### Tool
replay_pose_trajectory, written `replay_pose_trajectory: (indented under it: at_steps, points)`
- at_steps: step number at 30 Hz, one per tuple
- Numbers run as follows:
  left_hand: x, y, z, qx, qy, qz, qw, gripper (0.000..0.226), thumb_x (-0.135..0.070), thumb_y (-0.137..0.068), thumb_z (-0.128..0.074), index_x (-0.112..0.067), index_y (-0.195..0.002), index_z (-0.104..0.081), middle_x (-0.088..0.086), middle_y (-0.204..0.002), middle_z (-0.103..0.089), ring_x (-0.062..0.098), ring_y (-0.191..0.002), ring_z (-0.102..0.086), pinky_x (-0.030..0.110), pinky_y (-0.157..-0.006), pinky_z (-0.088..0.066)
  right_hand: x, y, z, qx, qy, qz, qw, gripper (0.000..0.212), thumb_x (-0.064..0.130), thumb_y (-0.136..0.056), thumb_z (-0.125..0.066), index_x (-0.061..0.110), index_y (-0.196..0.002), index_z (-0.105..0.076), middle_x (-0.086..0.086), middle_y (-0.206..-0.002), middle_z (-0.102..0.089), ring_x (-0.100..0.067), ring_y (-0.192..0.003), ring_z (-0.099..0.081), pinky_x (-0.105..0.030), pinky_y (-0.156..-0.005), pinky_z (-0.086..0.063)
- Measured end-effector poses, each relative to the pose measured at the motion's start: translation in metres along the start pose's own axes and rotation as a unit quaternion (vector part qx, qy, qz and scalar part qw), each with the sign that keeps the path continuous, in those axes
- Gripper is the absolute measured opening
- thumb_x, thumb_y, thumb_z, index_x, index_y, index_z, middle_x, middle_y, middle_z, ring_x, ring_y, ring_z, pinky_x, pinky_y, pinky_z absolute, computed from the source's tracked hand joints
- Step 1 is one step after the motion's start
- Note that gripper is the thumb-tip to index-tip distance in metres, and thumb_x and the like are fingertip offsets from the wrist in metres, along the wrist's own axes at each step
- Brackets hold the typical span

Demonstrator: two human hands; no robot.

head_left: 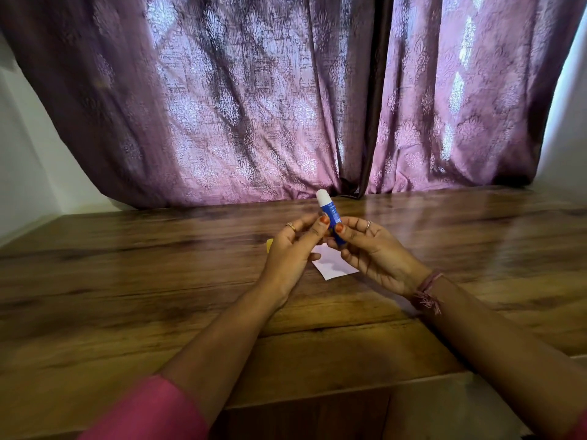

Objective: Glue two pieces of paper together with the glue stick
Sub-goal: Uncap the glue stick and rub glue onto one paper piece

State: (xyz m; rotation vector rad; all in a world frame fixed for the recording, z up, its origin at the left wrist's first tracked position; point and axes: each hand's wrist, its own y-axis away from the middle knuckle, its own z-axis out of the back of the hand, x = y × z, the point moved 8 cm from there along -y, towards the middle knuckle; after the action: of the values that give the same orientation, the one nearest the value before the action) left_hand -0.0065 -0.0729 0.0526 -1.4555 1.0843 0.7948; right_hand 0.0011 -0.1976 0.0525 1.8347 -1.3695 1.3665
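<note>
A blue glue stick (330, 214) with a white top is held upright above the wooden table (127, 281). My right hand (374, 255) grips its lower body between thumb and fingers. My left hand (292, 249) touches the stick's left side with thumb and fingertips. Under the hands a white piece of paper (333, 266) lies flat on the table, partly hidden by them. A small yellow thing (269, 245) peeks out behind my left hand; I cannot tell what it is.
A purple patterned curtain (286, 100) hangs along the table's far edge. White walls stand at both sides. The table's near edge (349, 398) runs just in front of my forearms.
</note>
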Motion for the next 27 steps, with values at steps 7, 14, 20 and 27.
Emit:
replay_pose_trajectory:
  at_steps: [7, 14, 20, 27]
  points:
    - [0.015, 0.004, 0.013, 0.027, -0.352, -0.021, 0.935, 0.026, -0.021, -0.091, -0.058, -0.012, -0.115, -0.054, -0.004, -0.059, -0.054, -0.003, -0.052, -0.049, 0.012, -0.054, -0.034, 0.012, 0.002, 0.024, -0.053, -0.058, 0.031, 0.996, 0.014, 0.009, -0.087, -0.059, 0.006, -0.101, -0.062, -0.007, -0.083, -0.073, -0.009, -0.065, -0.067, -0.017, -0.055, -0.054]
    - [0.008, 0.021, 0.013, 0.134, -0.560, -0.116, 0.810, 0.029, -0.019, -0.091, -0.054, -0.009, -0.118, -0.055, -0.006, -0.055, -0.050, 0.003, -0.051, -0.046, 0.011, -0.049, -0.031, 0.025, 0.014, 0.071, -0.111, -0.009, 0.020, 0.994, 0.026, 0.021, -0.075, -0.066, 0.011, -0.098, -0.067, -0.004, -0.078, -0.072, -0.008, -0.065, -0.068, -0.016, -0.055, -0.053]
    - [0.016, 0.005, 0.006, 0.144, -0.617, -0.125, 0.764, 0.043, -0.042, -0.097, -0.039, -0.025, -0.135, -0.046, -0.010, -0.064, -0.048, 0.007, -0.066, -0.047, 0.020, -0.048, -0.027, 0.023, 0.013, 0.103, -0.158, -0.032, 0.002, 0.987, 0.018, 0.019, -0.084, -0.061, 0.012, -0.072, -0.073, 0.000, -0.064, -0.067, -0.006, -0.053, -0.061, -0.017, -0.051, -0.052]
    - [0.027, -0.011, 0.010, 0.126, -0.624, -0.109, 0.763, 0.049, -0.057, -0.093, -0.035, -0.032, -0.131, -0.051, -0.013, -0.069, -0.055, 0.012, -0.086, -0.041, 0.030, -0.062, -0.032, 0.020, 0.006, 0.111, -0.152, -0.016, 0.002, 0.988, 0.021, 0.025, -0.093, -0.049, 0.012, -0.083, -0.063, 0.000, -0.061, -0.060, -0.006, -0.048, -0.052, -0.016, -0.046, -0.046]
